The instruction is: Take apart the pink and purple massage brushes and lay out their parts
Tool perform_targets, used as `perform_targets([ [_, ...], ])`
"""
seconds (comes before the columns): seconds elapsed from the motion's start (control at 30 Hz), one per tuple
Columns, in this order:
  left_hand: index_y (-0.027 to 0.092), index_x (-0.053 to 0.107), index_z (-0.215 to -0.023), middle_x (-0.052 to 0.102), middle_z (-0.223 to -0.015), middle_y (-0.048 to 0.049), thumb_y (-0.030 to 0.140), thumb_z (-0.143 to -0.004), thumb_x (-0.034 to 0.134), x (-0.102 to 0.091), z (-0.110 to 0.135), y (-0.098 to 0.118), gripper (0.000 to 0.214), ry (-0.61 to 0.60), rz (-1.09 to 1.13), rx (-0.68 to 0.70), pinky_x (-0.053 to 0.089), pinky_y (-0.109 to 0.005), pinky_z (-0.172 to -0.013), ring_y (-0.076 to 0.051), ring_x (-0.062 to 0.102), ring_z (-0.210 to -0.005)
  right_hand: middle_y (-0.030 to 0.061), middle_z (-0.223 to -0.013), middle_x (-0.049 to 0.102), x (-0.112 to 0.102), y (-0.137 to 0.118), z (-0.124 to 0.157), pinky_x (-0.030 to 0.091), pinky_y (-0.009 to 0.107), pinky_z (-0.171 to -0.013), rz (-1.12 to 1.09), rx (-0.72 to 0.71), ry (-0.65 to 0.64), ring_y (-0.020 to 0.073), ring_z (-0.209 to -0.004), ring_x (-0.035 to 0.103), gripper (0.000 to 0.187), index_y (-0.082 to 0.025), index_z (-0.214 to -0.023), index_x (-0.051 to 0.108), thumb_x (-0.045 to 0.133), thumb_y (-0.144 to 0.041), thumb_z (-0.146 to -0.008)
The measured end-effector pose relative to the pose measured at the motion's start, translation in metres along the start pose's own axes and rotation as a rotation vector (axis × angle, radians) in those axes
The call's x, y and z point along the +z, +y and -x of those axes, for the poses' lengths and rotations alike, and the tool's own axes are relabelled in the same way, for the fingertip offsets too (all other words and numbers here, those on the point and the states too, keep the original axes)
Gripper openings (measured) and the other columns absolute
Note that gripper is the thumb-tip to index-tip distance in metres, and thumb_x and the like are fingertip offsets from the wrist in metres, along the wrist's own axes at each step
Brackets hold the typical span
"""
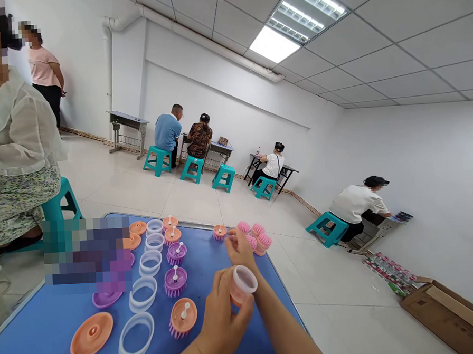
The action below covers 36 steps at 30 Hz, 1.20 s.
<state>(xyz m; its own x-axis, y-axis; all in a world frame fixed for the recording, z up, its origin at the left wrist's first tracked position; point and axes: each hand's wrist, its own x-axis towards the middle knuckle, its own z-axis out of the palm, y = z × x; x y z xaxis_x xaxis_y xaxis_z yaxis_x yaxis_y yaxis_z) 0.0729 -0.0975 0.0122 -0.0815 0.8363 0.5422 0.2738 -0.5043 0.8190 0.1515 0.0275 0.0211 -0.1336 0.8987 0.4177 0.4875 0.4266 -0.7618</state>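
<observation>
My left hand [222, 317] is closed round a clear plastic ring [244, 282] that sits on an orange piece, held above the blue table [42, 340]. My right hand [238, 248] reaches to the table's far edge with its fingers bunched together. It is beside a cluster of pink brush heads [257, 236] and an orange brush head [219, 232]. What the right fingers hold, if anything, is hidden.
On the table lie a row of clear rings [136, 335], orange discs [91, 335], and purple [175, 280] and orange [183, 317] brush heads with white pegs. A seated person [17, 157] is at the left. Others sit on teal stools [326, 228] at desks. A cardboard box [449, 306] is at the right.
</observation>
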Motion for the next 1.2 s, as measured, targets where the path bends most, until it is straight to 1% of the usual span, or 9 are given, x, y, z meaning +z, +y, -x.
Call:
perform_targets([
  [0.13,0.019,0.052,-0.109,0.056,-0.101,-0.0081,0.017,-0.071,0.05,0.003,-0.003,-0.006,0.037,0.044,-0.039,-0.095,0.051,-0.035,-0.078,-0.021,0.058,-0.091,0.003,-0.077,0.06,-0.039,-0.011,0.027,0.041,0.025,-0.045,-0.233,0.086,-0.179,0.0107,-0.047,0.048,0.033,-0.021,-0.088,0.05,0.035,-0.05,-0.086],
  [0.27,0.018,0.054,-0.107,0.056,-0.098,-0.0083,0.011,-0.066,0.051,0.009,-0.004,-0.021,0.042,0.063,-0.161,-0.113,0.049,-0.039,-0.081,-0.022,0.057,-0.091,0.0012,-0.074,0.056,-0.055,-0.009,0.047,0.031,0.022,-0.039,-0.417,0.142,-0.414,0.0071,-0.043,0.04,0.053,-0.019,-0.091,0.054,0.043,-0.067,-0.074],
  [0.37,0.018,0.055,-0.102,0.059,-0.095,-0.0081,0.009,-0.064,0.051,0.011,-0.004,-0.028,0.04,0.072,-0.235,-0.073,0.049,-0.042,-0.079,-0.023,0.057,-0.089,-0.0024,-0.065,0.051,-0.053,-0.002,0.055,0.031,0.02,-0.04,-0.366,0.146,-0.505,0.0068,-0.044,0.041,0.046,-0.018,-0.085,0.056,0.05,-0.062,-0.074],
  [0.5,0.02,0.054,-0.105,0.06,-0.099,-0.0082,0.011,-0.067,0.054,0.01,-0.003,-0.029,0.039,0.024,-0.226,0.019,0.049,-0.041,-0.081,-0.023,0.058,-0.093,-0.0062,-0.051,0.047,-0.051,0.004,0.057,0.03,0.018,-0.034,-0.412,0.238,-0.485,0.0067,-0.037,0.04,0.038,-0.018,-0.081,0.053,0.048,-0.055,-0.078],
  [0.6,0.023,0.053,-0.111,0.059,-0.108,-0.0084,0.024,-0.076,0.055,0.006,-0.004,-0.028,0.035,-0.04,-0.189,0.057,0.047,-0.039,-0.087,-0.022,0.057,-0.1,-0.007,-0.046,0.045,-0.05,0.006,0.056,0.028,0.017,-0.031,-0.51,0.302,-0.427,0.0057,-0.033,0.037,0.038,-0.018,-0.073,0.05,0.045,-0.055,-0.079],
  [0.77,0.02,0.051,-0.115,0.064,-0.098,-0.0085,0.042,-0.081,0.048,0.001,-0.009,-0.024,0.041,-0.064,-0.123,-0.189,0.051,-0.036,-0.076,-0.022,0.062,-0.084,-0.0058,-0.053,0.049,-0.048,0.0,0.057,0.034,0.019,-0.036,-0.577,0.3,-0.376,0.0069,-0.039,0.042,0.032,-0.018,-0.081,0.053,0.055,-0.05,-0.074],
  [0.9,0.019,0.055,-0.103,0.063,-0.073,-0.0005,0.049,-0.083,0.041,-0.003,-0.013,-0.016,0.039,-0.097,0.011,-0.375,0.049,-0.028,-0.061,-0.017,0.059,-0.065,-0.0001,-0.078,0.06,-0.054,-0.005,0.058,0.048,0.025,-0.059,-0.633,0.19,-0.391,0.0137,-0.069,0.057,0.033,-0.022,-0.094,0.058,0.068,-0.038,-0.066],
  [1.03,0.019,0.052,-0.105,0.063,-0.085,-0.0025,0.046,-0.081,0.047,-0.002,-0.014,-0.017,0.037,-0.047,0.162,-0.418,0.05,-0.03,-0.068,-0.017,0.06,-0.074,0.0026,-0.093,0.062,-0.06,-0.002,0.059,0.049,0.034,-0.077,-0.704,0.149,-0.498,0.0193,-0.09,0.058,0.039,-0.025,-0.1,0.059,0.072,-0.033,-0.065],
  [1.2,0.021,0.053,-0.11,0.058,-0.109,-0.0071,0.029,-0.071,0.059,0.002,-0.012,-0.025,0.04,-0.013,0.134,-0.294,0.047,-0.038,-0.086,-0.021,0.056,-0.099,0.0037,-0.088,0.062,-0.056,0.006,0.058,0.051,0.031,-0.062,-0.719,0.281,-0.485,0.0161,-0.073,0.061,0.046,-0.023,-0.109,0.056,0.063,-0.048,-0.071],
])
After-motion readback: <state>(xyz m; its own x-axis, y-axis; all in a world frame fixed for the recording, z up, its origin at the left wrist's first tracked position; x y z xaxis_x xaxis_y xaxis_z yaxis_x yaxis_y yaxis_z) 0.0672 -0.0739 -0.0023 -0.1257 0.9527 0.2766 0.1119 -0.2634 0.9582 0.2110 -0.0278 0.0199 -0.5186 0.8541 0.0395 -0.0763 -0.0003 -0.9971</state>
